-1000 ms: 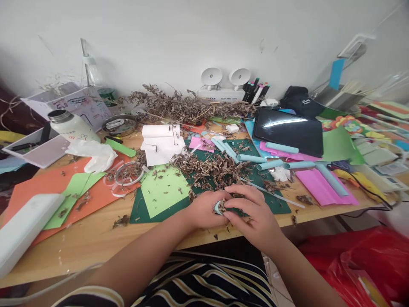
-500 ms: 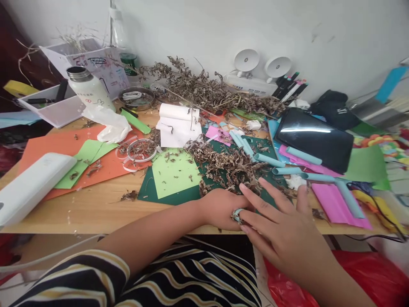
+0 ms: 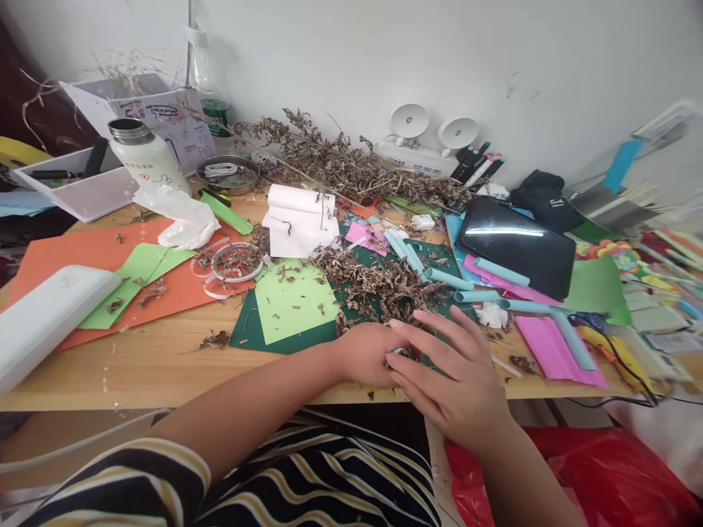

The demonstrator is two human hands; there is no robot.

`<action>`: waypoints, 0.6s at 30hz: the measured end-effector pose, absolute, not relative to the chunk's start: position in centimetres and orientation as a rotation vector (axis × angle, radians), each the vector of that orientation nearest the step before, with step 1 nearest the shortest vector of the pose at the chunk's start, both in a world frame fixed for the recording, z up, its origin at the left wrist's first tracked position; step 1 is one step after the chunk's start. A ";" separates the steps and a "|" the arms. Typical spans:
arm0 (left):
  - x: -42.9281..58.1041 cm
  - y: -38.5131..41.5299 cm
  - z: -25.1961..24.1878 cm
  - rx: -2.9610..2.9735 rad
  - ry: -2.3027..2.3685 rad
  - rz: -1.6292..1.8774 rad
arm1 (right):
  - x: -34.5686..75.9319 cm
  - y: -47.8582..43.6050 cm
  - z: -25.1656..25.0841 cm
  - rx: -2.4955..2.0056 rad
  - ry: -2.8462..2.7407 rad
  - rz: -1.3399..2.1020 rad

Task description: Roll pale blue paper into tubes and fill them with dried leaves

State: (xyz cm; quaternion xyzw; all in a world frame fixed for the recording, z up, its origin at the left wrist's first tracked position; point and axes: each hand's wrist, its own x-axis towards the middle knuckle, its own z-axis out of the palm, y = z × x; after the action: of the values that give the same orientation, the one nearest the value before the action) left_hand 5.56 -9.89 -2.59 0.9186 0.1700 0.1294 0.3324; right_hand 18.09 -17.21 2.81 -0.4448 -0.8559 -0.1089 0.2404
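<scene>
My left hand is wrapped round a small light blue paper tube, upright at the table's front edge. Only the tube's top rim shows, with bits of dried leaf at its mouth. Over it hovers my right hand, its fingers stretched out and apart, the index fingertip at the tube's mouth. Whether it presses on the leaf bits I cannot tell. Just beyond both hands lies a heap of crumbled dried leaves on a dark green mat.
More blue paper tubes lie right of the heap, near a black tablet-like slab and pink paper. Dried branches stretch along the back. At left stand a white bottle and a white power bank.
My right hand has shifted left and closer over the tube, its fingers less widely spread. The left hand keeps its grip. The whole view has turned slightly right.
</scene>
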 end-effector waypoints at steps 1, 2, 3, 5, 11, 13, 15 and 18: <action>5.6 -9.9 -2.7 2.415 0.446 0.348 | 18.3 -17.2 2.7 -1.196 -2.336 -0.313; 5.7 -9.9 -2.8 2.423 0.446 0.361 | 18.6 -17.2 2.6 -1.176 -2.326 -0.321; 5.7 -10.0 -2.8 2.423 0.445 0.367 | 19.0 -17.3 2.4 -1.157 -2.316 -0.320; 5.8 -10.0 -2.9 2.408 0.463 0.370 | 19.7 -17.4 1.8 -1.125 -2.306 -0.300; 5.9 -10.0 -2.7 2.342 0.537 0.382 | 20.6 -17.7 0.7 -1.059 -2.325 -0.221; 5.9 -9.9 -2.7 2.308 0.522 0.403 | 20.4 -17.8 0.8 -1.124 -2.367 -0.205; 5.9 -9.8 -2.7 2.268 0.532 0.444 | 20.1 -17.8 1.3 -1.260 -2.412 -0.219; 5.9 -9.7 -2.8 2.247 0.558 0.474 | 19.3 -18.1 2.3 -1.510 -2.431 -0.254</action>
State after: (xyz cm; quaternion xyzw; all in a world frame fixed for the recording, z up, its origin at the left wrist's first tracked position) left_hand 5.92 -9.72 -2.82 0.8797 0.2186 0.1857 0.3792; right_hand 19.31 -18.06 2.31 -0.5209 -0.8385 -0.0876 0.1337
